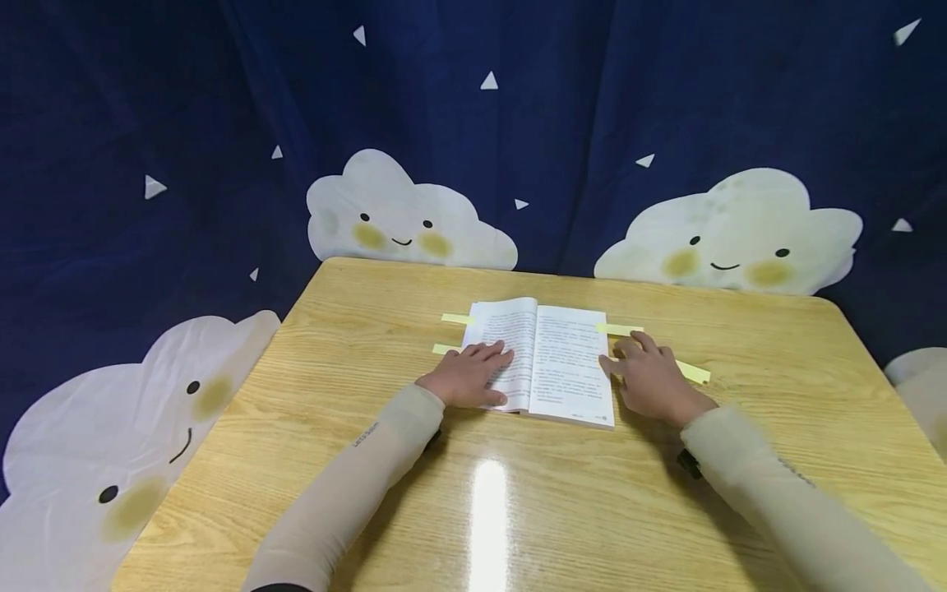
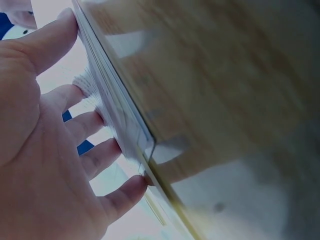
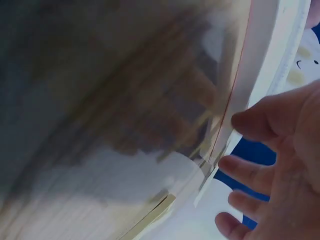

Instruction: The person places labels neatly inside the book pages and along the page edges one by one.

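An open book (image 1: 570, 362) with printed pages lies on the wooden table. My left hand (image 1: 468, 376) rests on its left page, fingers spread. In the left wrist view, the fingers (image 2: 102, 155) extend over the page beside the book's edge (image 2: 117, 100). My right hand (image 1: 654, 382) is at the right edge, its thumb close to the page side in the right wrist view and its fingers loosely bent, holding nothing. A pale yellow sticky strip (image 1: 620, 330) juts from the right page near the right fingertips. Two more yellow strips, an upper one (image 1: 457, 318) and a lower one (image 1: 446, 349), stick out left.
Right of my right hand, partly hidden by it, a yellow sticky-note pad (image 1: 693, 372) lies on the table (image 1: 355, 329). Behind the table hangs a dark blue curtain (image 1: 562, 123) with white clouds and triangles. A bright light reflection (image 1: 488, 518) shows near the front.
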Demonstrator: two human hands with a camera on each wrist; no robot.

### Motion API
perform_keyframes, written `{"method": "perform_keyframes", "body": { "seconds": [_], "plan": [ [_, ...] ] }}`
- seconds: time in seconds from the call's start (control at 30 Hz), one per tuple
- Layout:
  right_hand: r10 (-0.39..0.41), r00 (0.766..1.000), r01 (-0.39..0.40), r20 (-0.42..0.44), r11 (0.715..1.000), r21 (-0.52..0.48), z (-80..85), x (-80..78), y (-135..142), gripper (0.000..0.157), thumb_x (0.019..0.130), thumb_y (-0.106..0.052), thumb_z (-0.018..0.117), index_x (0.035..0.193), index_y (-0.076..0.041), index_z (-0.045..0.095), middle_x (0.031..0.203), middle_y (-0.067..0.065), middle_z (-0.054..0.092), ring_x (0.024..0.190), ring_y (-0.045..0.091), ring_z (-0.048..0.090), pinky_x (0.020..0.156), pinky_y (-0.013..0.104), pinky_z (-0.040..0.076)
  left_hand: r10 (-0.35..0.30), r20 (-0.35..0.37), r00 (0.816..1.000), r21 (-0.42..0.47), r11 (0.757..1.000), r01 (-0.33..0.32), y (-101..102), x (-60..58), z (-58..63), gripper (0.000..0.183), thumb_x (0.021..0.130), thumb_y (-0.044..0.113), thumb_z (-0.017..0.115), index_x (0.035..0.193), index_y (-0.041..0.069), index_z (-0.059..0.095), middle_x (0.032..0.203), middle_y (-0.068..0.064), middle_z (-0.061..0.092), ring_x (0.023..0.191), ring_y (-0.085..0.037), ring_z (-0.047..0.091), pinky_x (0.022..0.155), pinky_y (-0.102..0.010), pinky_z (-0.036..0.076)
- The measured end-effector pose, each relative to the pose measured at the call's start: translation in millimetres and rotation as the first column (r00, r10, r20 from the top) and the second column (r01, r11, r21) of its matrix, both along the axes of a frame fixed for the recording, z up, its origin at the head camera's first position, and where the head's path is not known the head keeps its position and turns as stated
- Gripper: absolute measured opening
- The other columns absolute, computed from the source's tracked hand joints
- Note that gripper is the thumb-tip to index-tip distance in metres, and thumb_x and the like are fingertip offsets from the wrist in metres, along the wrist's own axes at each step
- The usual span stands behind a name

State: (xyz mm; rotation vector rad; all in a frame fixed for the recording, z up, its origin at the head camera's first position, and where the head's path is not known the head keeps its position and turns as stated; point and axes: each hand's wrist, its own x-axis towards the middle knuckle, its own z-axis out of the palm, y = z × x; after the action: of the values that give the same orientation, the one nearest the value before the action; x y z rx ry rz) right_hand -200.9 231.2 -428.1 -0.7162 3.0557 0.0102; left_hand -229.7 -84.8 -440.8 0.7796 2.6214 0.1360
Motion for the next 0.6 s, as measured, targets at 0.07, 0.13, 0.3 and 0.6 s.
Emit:
{"method": "perform_keyframes", "body": {
  "seconds": [0.07, 0.13, 0.3, 0.6],
  "plan": [
    [0.004, 1.0, -0.003, -0.014, 1.0, 0.019, -0.8, 1.5, -0.9, 0.043, 0.089, -0.004, 0.058, 0.131, -0.014, 0.065, 0.134, 0.023, 0.057, 0.135, 0.056, 0.037, 0.091, 0.07, 0.042, 0.0, 0.0, 1.0, -0.002, 1.0, 0.0, -0.8, -0.3, 0.8, 0.079, 0.096, 0.056, 0.054, 0.16, 0.03, 0.015, 0.169, 0.004, 0.011, 0.156, -0.026, 0.017, 0.119, -0.055, 0.026],
    [0.002, 1.0, -0.001, -0.024, 0.999, 0.037, -1.1, 2.7, -1.6, 0.045, 0.089, -0.004, 0.057, 0.132, -0.014, 0.064, 0.138, 0.023, 0.054, 0.137, 0.055, 0.034, 0.092, 0.07, 0.041, 0.0, 0.001, 1.0, -0.002, 1.0, 0.0, -1.0, -0.1, 1.6, 0.079, 0.096, 0.056, 0.054, 0.161, 0.029, 0.015, 0.169, 0.003, 0.011, 0.156, -0.026, 0.017, 0.119, -0.055, 0.026],
    [0.007, 1.0, -0.006, -0.013, 0.999, 0.049, -0.7, 3.7, -3.8, 0.045, 0.091, -0.003, 0.051, 0.134, -0.012, 0.063, 0.144, 0.025, 0.049, 0.14, 0.055, 0.03, 0.094, 0.07, 0.04, 0.009, 0.002, 1.0, 0.001, 1.0, -0.009, -0.7, 0.6, 2.8, 0.078, 0.097, 0.055, 0.054, 0.16, 0.03, 0.016, 0.169, 0.004, 0.011, 0.156, -0.025, 0.017, 0.119, -0.055, 0.026],
    [-0.028, 0.999, 0.028, 0.03, 1.0, -0.013, -2.2, 8.3, -1.9, 0.046, 0.091, -0.004, 0.055, 0.136, -0.011, 0.058, 0.146, 0.025, 0.047, 0.139, 0.056, 0.031, 0.095, 0.073, 0.038, 0.008, 0.007, 1.0, -0.002, 1.0, -0.008, 0.9, 1.7, 3.8, 0.079, 0.096, 0.055, 0.055, 0.16, 0.029, 0.016, 0.169, 0.003, 0.011, 0.156, -0.026, 0.017, 0.119, -0.055, 0.026]
  ]
}}
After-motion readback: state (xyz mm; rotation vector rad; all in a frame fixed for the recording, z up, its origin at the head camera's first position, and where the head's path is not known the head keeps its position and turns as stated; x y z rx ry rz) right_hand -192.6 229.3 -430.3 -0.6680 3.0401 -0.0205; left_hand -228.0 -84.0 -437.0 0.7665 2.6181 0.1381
